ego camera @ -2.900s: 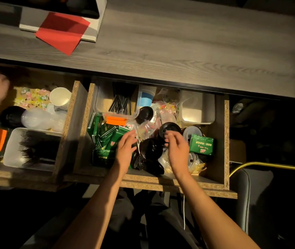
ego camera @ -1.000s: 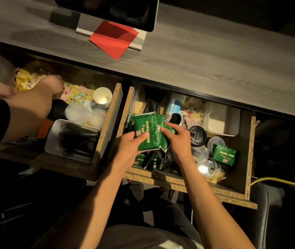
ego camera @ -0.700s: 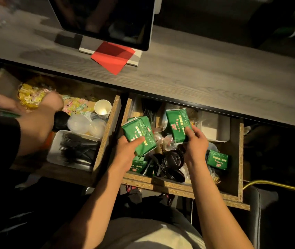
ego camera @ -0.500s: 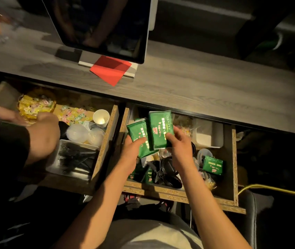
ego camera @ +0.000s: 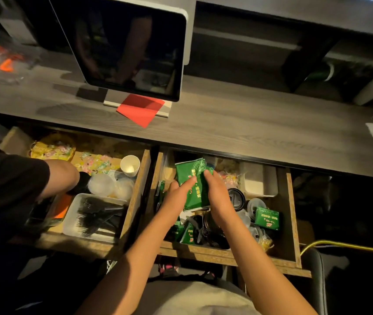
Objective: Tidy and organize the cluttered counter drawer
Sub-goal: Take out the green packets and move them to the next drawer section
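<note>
At the far left, a second person's arm (ego camera: 60, 178) in a dark sleeve reached into the left drawer (ego camera: 133, 214). That drawer held a yellow basket of sweets (ego camera: 52, 147) at the back, a white paper cup (ego camera: 130, 165) near the dividing wall, some translucent lids (ego camera: 110, 185), and a clear tray of black plastic forks (ego camera: 94, 215) toward the front.

Above, on the grey wood table (ego camera: 237, 126), a dark tablet on a stand (ego camera: 131, 46) stood with a red sheet (ego camera: 140, 110) lying under its lower edge.

In the right drawer (ego camera: 291, 223), the left hand (ego camera: 176, 196) and the right hand (ego camera: 218, 196) pressed a stack of green packets (ego camera: 193, 183) between them, lifted over the drawer's left-middle part. The left fingers (ego camera: 189, 180) lay nearly straight across the top packet's face; the right fingers (ego camera: 209, 176) curved round the stack's right edge, clasping it. More green packets (ego camera: 186, 233) lay below the wrists among black cup lids (ego camera: 236, 198) near the front of the drawer. Further right sat clear lids (ego camera: 255, 205), a single green packet (ego camera: 267, 218) and, behind them, a white container (ego camera: 259, 181) against the back right corner.
</note>
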`<state>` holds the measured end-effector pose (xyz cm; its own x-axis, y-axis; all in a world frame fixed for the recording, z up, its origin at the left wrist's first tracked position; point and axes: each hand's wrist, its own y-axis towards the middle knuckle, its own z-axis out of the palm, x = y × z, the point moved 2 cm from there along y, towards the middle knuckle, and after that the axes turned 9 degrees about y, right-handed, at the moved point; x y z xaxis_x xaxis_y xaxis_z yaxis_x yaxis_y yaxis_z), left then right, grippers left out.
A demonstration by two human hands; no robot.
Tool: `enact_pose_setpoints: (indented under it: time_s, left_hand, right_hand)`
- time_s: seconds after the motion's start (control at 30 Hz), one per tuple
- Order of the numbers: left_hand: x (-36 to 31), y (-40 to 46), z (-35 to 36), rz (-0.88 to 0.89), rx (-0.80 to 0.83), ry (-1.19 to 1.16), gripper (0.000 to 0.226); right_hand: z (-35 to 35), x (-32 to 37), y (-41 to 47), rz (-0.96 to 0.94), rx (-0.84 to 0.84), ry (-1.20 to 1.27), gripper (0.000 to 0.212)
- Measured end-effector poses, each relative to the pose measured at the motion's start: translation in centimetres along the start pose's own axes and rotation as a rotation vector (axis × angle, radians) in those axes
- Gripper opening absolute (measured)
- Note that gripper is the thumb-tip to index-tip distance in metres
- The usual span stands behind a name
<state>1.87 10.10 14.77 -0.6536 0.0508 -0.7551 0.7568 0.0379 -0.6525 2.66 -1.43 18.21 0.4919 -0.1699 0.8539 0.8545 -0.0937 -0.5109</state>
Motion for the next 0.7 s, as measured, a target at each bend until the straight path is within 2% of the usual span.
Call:
enact_pose_setpoints:
  time_s: [0.07,0.17,0.23,0.3,0.37,0.4,0.5,0.53,0.6,0.7]
  left_hand:
    - [0.0,0.1,0.1,0.013,-0.002,0.104,0.113]
    - [-1.5,-1.2,0.1,0.067,-0.026,0.300,0.102]
    - [-1.6,-1.6,0.0,0.054,-0.004,0.380,0.091]
    - [-1.6,-2.0,-0.1,0.073,0.007,0.404,0.084]
    - [-1.6,-2.3,-0.5,0.109,0.008,0.337,0.085]
    - [-1.6,-2.3,-0.6,0.124,0.007,0.269,0.075]
    - [-1.9,-2.0,-1.1,0.146,0.057,-0.011,0.023]
    - [-2.1,-1.9,-1.3,0.158,0.069,-0.056,0.019]
    - [-2.1,-1.8,-1.6,0.196,0.050,-0.108,0.028]
    - [-1.9,-2.0,-1.2,0.261,0.080,-0.158,0.050]
  right_hand:
    - [0.1,0.1,-0.1,-0.014,0.016,-0.035,0.031]
    - [0.5,0.2,-0.6,0.010,0.084,-0.104,0.053]
    - [0.3,0.8,-0.6,0.038,0.129,-0.147,0.046]
    - [-0.3,1.3,-0.6,0.063,0.197,-0.160,0.026]
    - [-1.1,1.3,-0.8,0.087,0.287,-0.168,0.029]
    - [-1.7,1.1,-0.9,0.091,0.322,-0.168,0.033]
    - [-3.1,1.5,-1.3,0.115,0.427,-0.146,0.035]
    - [-3.5,1.7,-1.3,0.108,0.431,-0.130,0.036]
    - [-4.3,2.0,-0.8,0.062,0.293,-0.043,0.039]
    - [-4.5,1.2,-0.2,0.014,-0.014,0.248,0.027]
